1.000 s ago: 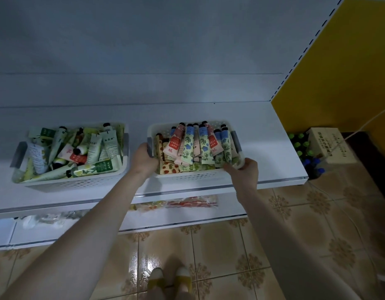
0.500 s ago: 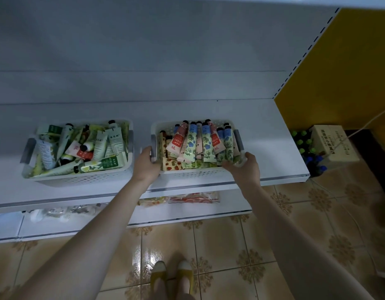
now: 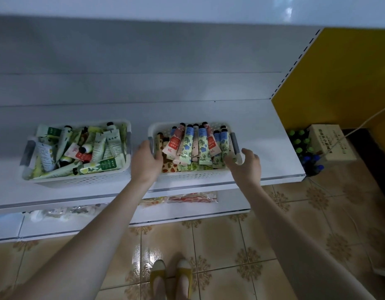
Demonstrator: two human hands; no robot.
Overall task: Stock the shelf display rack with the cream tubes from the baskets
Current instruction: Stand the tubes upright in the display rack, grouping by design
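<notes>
Right basket (image 3: pixel 187 176) on the shelf (image 3: pixel 263 137), cream tubes (image 3: pixel 187 148) packed lengthwise front to back, caps rearward: left hand (image 3: pixel 146 163) grips its left rim, right hand (image 3: pixel 246 166), fingers loose and holding nothing, hovers at the near right corner.

Shop: white shelf rack (image 3: pixel 263 126), stocked basket (image 3: pixel 198 175).
</notes>
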